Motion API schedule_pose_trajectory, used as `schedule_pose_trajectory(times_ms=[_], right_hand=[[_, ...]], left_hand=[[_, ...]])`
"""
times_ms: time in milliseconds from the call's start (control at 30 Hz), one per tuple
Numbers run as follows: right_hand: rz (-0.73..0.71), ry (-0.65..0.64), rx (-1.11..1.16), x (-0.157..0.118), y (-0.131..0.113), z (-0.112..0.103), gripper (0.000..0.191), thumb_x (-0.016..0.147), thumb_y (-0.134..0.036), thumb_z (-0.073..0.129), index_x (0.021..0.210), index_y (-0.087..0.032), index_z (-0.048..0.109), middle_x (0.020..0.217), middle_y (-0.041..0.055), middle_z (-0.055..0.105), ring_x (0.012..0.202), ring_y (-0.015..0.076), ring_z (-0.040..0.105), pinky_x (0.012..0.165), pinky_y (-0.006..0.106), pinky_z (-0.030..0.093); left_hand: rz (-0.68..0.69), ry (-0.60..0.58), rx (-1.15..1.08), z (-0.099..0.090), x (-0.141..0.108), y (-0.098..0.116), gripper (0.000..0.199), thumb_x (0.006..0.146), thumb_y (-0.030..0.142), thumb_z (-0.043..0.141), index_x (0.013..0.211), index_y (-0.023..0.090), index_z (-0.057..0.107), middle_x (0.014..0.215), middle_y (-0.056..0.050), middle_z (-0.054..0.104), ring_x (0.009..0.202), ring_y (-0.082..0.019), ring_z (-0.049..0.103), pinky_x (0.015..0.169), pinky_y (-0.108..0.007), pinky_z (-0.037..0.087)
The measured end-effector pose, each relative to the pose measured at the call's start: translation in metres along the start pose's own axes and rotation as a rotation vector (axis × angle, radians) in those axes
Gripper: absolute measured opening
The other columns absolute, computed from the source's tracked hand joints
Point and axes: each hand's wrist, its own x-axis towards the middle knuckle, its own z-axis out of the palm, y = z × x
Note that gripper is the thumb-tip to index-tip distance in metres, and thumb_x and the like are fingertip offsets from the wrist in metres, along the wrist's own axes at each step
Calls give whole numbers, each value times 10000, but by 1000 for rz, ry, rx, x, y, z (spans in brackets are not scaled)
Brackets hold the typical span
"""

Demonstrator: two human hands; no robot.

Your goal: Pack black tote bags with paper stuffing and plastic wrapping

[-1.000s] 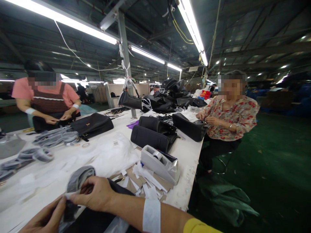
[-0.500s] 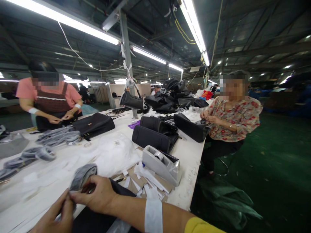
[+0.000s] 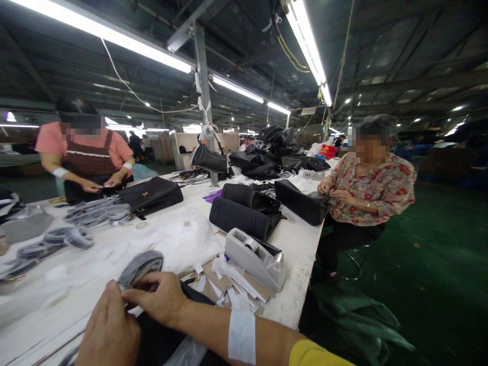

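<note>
A coiled bag strap (image 3: 141,267), dark and wrapped in cloudy plastic film, stands up from my fingers at the lower left. My right hand (image 3: 162,297) is closed on the coil, its thumb and fingers pinching the lower end. My left hand (image 3: 112,325) presses its fingertips together at the coil's left side; what lies between them is hidden. Black bag material (image 3: 152,338) with clear film over part of it lies below both hands. A strip of white tape (image 3: 242,335) is stuck across my right forearm.
A grey tape dispenser (image 3: 253,262) stands right of my hands, beside loose white paper strips (image 3: 224,284). Black handbags (image 3: 240,216) stand beyond it. More wrapped straps (image 3: 76,238) lie at left. Two co-workers sit across the table (image 3: 297,264), left and right.
The coil and both hands have shifted slightly up and right in view. My left hand has turned and come closer against the coil's lower end. Both co-workers' hands have moved a little.
</note>
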Motion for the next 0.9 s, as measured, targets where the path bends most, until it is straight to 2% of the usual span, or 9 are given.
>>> schedule_pose_trajectory(times_ms=[67,133,167,233,300,500,667,800,900], right_hand=[[-31,-7,-39,0,-2,-2,340,654,-513,795,751,-191,746,679,-4,677,647,166,628,586,245,479],[-87,-11,-117,-3,-7,-4,315,738,-489,729,728,-174,727,636,-17,638,600,135,577,576,233,451],[-122,-9,-153,-5,-10,-5,311,753,-478,716,719,-169,718,625,-23,622,594,126,556,582,231,445],[-146,-68,-176,-7,-14,-7,308,783,-468,689,750,-163,712,653,-18,628,633,134,565,618,235,462],[-130,-122,-126,-5,-15,-9,306,807,-460,668,821,-159,716,730,3,664,696,155,605,673,255,496],[-66,-214,-40,-4,-9,-8,341,806,-474,684,945,-166,733,875,47,715,813,199,661,797,328,541],[-61,-222,14,-5,-13,-9,348,797,-479,691,963,-177,739,911,45,723,862,204,659,835,338,539],[-131,-298,-71,-6,-14,-9,358,833,-479,649,975,-163,739,863,27,713,811,184,653,799,309,529],[-201,-332,-284,-5,-23,-9,374,879,-482,584,995,-165,746,858,22,713,809,179,649,784,298,513]], left_hand=[[20,-7,6,-8,2,14,841,829,160,410,1562,289,20,1607,-58,223,1417,-360,329,1160,-567,329],[-104,4,21,-19,7,29,699,871,189,394,1550,149,231,1506,-181,417,1358,-372,434,1110,-558,390],[-177,-4,1,-24,11,36,628,890,211,386,1506,103,344,1444,-204,491,1327,-362,478,1094,-538,412],[-290,16,-93,-32,18,45,518,918,279,416,1390,95,523,1363,-187,579,1278,-323,538,1089,-485,429],[-364,41,-206,-38,25,44,433,921,316,468,1288,147,626,1299,-139,639,1237,-280,579,1088,-438,435],[-496,80,-516,-50,27,29,326,892,340,583,1161,200,705,1191,-83,707,1147,-244,633,1035,-402,465],[-535,-49,-700,-55,30,22,385,835,408,658,1154,196,699,1151,-82,718,1055,-254,663,910,-369,519],[-581,-82,-771,-61,30,20,449,770,461,711,1100,156,697,1039,-94,731,914,-235,688,810,-329,536],[-661,-38,-806,-61,29,19,555,724,488,745,1153,146,661,1032,-105,718,913,-232,685,803,-330,538]])
